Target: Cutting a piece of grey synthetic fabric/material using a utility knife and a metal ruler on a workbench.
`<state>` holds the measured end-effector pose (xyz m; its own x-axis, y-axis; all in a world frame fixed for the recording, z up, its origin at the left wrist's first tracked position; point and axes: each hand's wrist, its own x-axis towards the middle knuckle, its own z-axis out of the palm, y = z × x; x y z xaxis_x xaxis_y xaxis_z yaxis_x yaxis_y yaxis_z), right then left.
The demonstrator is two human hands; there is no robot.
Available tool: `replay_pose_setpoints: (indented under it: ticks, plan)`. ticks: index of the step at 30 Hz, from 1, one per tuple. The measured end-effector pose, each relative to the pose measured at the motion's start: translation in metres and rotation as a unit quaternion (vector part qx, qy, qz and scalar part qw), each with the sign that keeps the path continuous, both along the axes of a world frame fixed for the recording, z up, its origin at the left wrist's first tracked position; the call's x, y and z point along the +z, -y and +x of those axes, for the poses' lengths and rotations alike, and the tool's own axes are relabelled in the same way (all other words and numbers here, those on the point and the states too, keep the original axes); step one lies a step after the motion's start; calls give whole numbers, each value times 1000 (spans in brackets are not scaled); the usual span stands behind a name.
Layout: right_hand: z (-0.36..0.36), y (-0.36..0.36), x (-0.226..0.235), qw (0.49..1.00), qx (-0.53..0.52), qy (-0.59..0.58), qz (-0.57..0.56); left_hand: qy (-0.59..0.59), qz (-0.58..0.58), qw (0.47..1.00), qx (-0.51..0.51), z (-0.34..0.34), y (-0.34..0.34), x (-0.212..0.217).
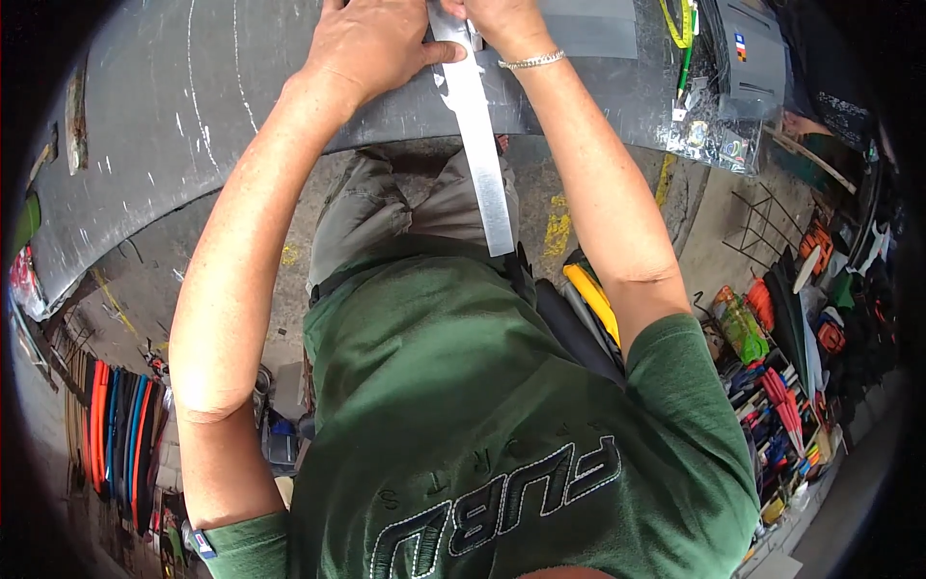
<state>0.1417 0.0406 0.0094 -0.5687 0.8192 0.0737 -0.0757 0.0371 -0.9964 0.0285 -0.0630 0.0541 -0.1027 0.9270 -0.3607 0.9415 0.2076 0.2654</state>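
A long, flat silver metal strip, like a straightedge (482, 145), runs across the dark sheet on the table and sticks out past the near edge over my lap. Stretched across its left side is the thumb of my left hand (371, 43), pressing it down; the upper border cuts off the other fingertips. My right hand (502, 24), wrist in a chain bracelet, is beside the strip's right edge with fingers bent together. A small metallic bit shows beneath it, but what it holds is hidden. Pale marks and scraps lie beside the strip.
Pale chalk-like lines cross the sheet (145, 106) on the left. To the right lie a yellow tape measure (681, 24), a green pencil (686, 72) and clear plastic packets (714, 140). Rolls of material (579, 309) lean by my right side; piled goods (791, 386) line the floor beyond.
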Motion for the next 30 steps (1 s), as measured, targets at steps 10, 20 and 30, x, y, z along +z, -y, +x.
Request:
replay_pose_setpoints:
  ticks: [10, 20, 30]
  plan:
    - [1, -5, -20, 875, -95, 205, 428, 0, -6, 1000, -9, 15, -6, 26]
    - [-9, -1, -9, 848, -124, 261, 444, 6, -5, 1000, -12, 6, -6, 19]
    - [1, 10, 115, 978, -135, 80, 141, -5, 112, 993, -41, -9, 4, -25]
